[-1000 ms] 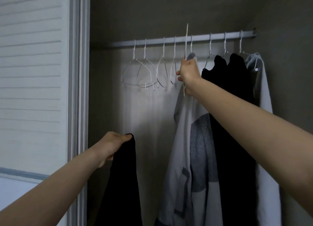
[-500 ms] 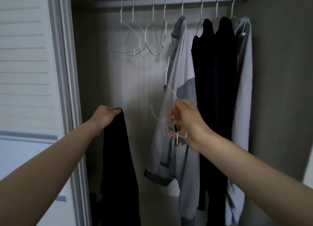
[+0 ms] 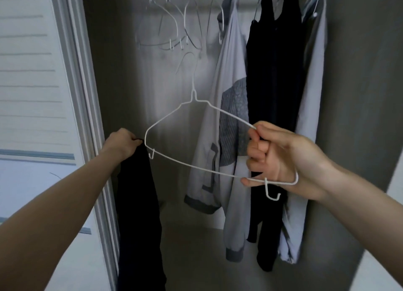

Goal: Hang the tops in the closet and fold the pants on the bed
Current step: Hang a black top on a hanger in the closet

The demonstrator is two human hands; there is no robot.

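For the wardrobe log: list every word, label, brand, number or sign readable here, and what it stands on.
None can be read.
grey top: a dark mark on its front, partly folded under, not legible as a letter or number.
white hanger, black garment: no text visible.

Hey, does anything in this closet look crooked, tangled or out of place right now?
Yes, mildly: the empty hangers at the upper left hang bunched and crossed at different angles. The hung tops look orderly.

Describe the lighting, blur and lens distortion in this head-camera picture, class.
Head view: dim closet, brightest on the back wall behind the white wire hanger; its hook is motion-blurred; black garment in the left hand shows no detail; wide-angle lens bows the door frame; right hand is sharp.
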